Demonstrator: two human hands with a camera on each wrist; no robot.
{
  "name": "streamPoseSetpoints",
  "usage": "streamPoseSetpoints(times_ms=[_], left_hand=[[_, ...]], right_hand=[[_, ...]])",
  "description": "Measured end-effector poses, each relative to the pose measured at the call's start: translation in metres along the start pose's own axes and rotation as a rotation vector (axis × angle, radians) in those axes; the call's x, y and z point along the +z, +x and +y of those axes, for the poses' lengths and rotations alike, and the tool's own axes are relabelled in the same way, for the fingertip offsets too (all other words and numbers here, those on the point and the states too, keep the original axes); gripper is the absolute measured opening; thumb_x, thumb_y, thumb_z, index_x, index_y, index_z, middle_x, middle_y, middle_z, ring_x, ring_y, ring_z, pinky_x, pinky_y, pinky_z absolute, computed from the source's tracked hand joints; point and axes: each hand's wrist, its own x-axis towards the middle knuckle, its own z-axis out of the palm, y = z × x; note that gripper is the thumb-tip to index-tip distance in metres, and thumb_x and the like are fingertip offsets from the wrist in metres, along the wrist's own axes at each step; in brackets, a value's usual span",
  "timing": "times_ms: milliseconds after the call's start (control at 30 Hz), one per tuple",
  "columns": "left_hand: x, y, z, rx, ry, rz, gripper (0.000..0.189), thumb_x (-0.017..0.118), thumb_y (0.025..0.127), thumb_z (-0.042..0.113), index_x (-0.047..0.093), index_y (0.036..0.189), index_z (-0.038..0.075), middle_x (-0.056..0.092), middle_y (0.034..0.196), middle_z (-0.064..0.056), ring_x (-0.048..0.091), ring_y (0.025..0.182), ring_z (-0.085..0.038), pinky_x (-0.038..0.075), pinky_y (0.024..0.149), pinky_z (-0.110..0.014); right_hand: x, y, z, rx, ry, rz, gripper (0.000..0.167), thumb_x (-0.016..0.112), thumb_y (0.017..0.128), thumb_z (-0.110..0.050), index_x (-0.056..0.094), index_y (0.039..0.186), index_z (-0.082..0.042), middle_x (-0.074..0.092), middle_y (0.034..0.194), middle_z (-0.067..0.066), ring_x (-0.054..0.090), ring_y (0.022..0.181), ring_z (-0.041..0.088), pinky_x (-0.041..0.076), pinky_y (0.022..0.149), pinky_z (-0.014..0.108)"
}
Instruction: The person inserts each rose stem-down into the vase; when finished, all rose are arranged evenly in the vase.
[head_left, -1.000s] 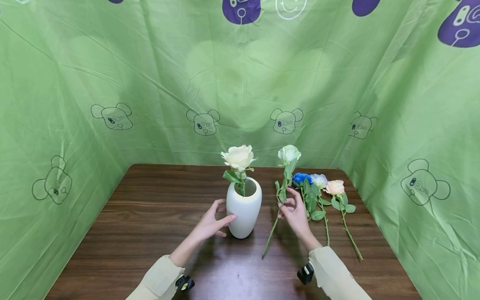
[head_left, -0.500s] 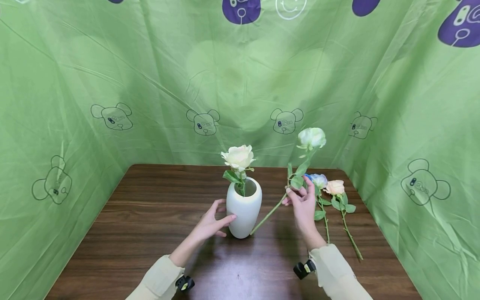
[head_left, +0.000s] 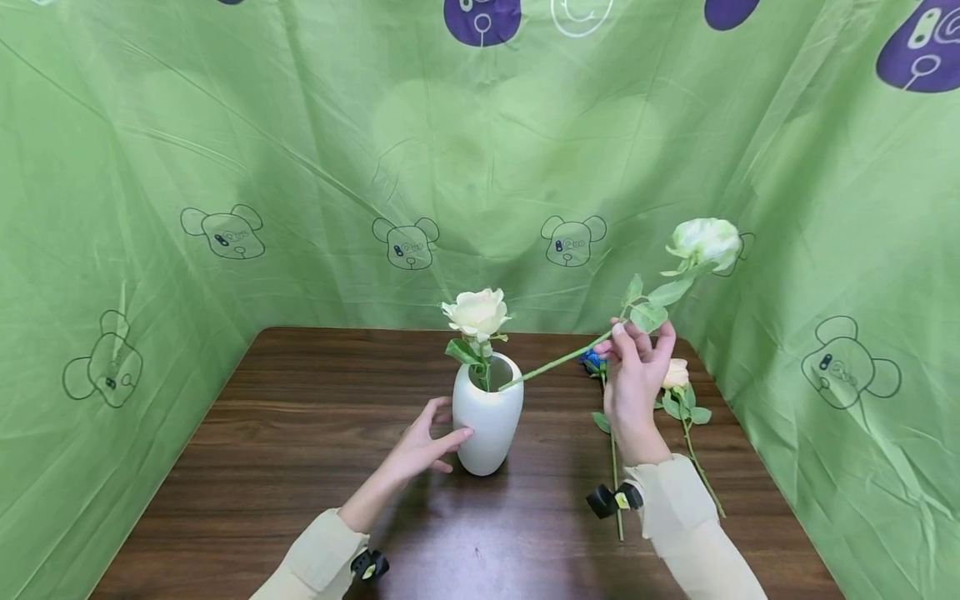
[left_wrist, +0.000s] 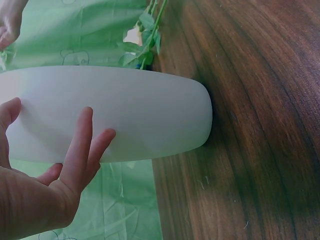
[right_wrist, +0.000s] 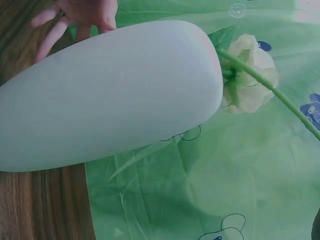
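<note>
A white vase (head_left: 487, 425) stands upright on the table, a cream rose (head_left: 477, 315) in its mouth. My left hand (head_left: 420, 443) rests at the vase's left side, its fingers spread and nearly straight against the wall; the left wrist view shows the fingertips on the white surface (left_wrist: 140, 110). Up to the right, my right hand (head_left: 636, 375) pinches the stem of a pale green-white rose (head_left: 705, 243). That rose tilts, bloom up to the right, and its stem (right_wrist: 285, 100) slants down so that the lower end overlaps the vase's rim.
Right of the vase lie a blue rose (head_left: 592, 360) and a peach rose (head_left: 676, 372) on the dark wooden table (head_left: 315, 400), partly hidden behind my right hand. A green cloth (head_left: 322, 167) with bear drawings encloses the table at the back and sides.
My right hand has lifted the pale green-white rose up and rightward, tilting it, and its stem end has risen from near the table to the vase mouth. The left hand stays put.
</note>
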Motion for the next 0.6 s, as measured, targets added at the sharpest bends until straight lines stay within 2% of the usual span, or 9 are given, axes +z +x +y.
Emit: streamPoseSetpoints(times_ms=[100, 200, 333, 400, 600], left_hand=[[0.000, 0.000, 0.000, -0.002, 0.000, -0.003, 0.069, 0.068, 0.077, 0.036, 0.029, 0.130, 0.015, 0.036, 0.128, -0.021, 0.056, 0.092, -0.038, 0.053, 0.055, -0.042], [0.000, 0.000, 0.000, -0.002, 0.002, -0.004, 0.070, 0.068, 0.077, 0.036, 0.029, 0.130, 0.015, 0.036, 0.128, -0.022, 0.056, 0.092, -0.038, 0.053, 0.057, -0.044], [0.000, 0.000, 0.001, -0.002, 0.004, -0.004, 0.070, 0.068, 0.077, 0.036, 0.029, 0.130, 0.015, 0.036, 0.127, -0.021, 0.056, 0.092, -0.038, 0.053, 0.055, -0.041], [0.000, 0.000, 0.001, -0.003, 0.003, -0.003, 0.070, 0.068, 0.077, 0.036, 0.029, 0.130, 0.015, 0.036, 0.127, -0.021, 0.056, 0.092, -0.037, 0.054, 0.055, -0.040], [0.000, 0.001, 0.001, -0.006, 0.001, -0.002, 0.069, 0.068, 0.077, 0.036, 0.029, 0.130, 0.016, 0.037, 0.127, -0.021, 0.056, 0.092, -0.037, 0.053, 0.054, -0.041]], right_hand=[[0.007, 0.003, 0.003, -0.047, -0.061, -0.020, 0.054, 0.058, 0.080, 0.008, 0.032, 0.124, -0.009, 0.054, 0.087, 0.017, 0.055, 0.049, 0.021, 0.050, 0.048, 0.025], [0.011, 0.000, 0.009, -0.077, -0.136, -0.083, 0.055, 0.057, 0.081, 0.009, 0.030, 0.125, -0.010, 0.054, 0.091, 0.019, 0.056, 0.051, 0.021, 0.051, 0.048, 0.027], [0.015, -0.006, 0.018, -0.103, -0.235, -0.231, 0.055, 0.054, 0.082, 0.010, 0.029, 0.126, -0.010, 0.054, 0.094, 0.020, 0.057, 0.053, 0.020, 0.052, 0.049, 0.026], [0.017, -0.010, 0.022, -0.097, -0.271, -0.308, 0.055, 0.054, 0.081, 0.011, 0.029, 0.126, -0.009, 0.054, 0.092, 0.019, 0.057, 0.053, 0.020, 0.052, 0.050, 0.027], [0.021, -0.025, 0.034, -0.073, -0.477, -0.534, 0.060, 0.051, 0.077, 0.020, 0.029, 0.128, -0.003, 0.054, 0.090, 0.020, 0.054, 0.051, 0.024, 0.051, 0.046, 0.028]])
